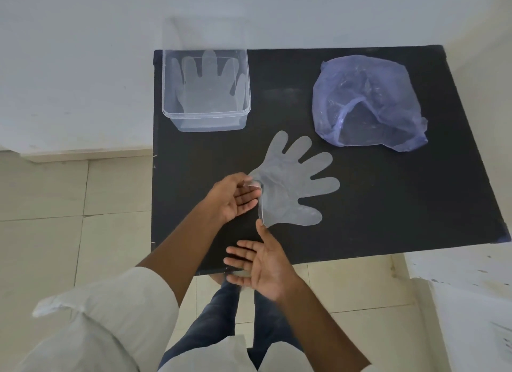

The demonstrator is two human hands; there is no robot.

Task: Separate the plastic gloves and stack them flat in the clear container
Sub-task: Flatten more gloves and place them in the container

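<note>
A clear plastic glove (293,186) lies spread on the black table, fingers pointing to the right and far side. My left hand (235,197) pinches the glove's cuff corner between thumb and fingertips. My right hand (260,263) is open, palm up, just below the glove, its thumb tip touching the cuff's near corner. The clear container (206,122) stands at the table's far left corner with at least one glove (207,88) lying flat inside it.
A crumpled blue plastic bag (368,102) sits at the far right of the black table (388,205). The table's near edge runs just under my right hand. White walls and a tiled floor surround the table.
</note>
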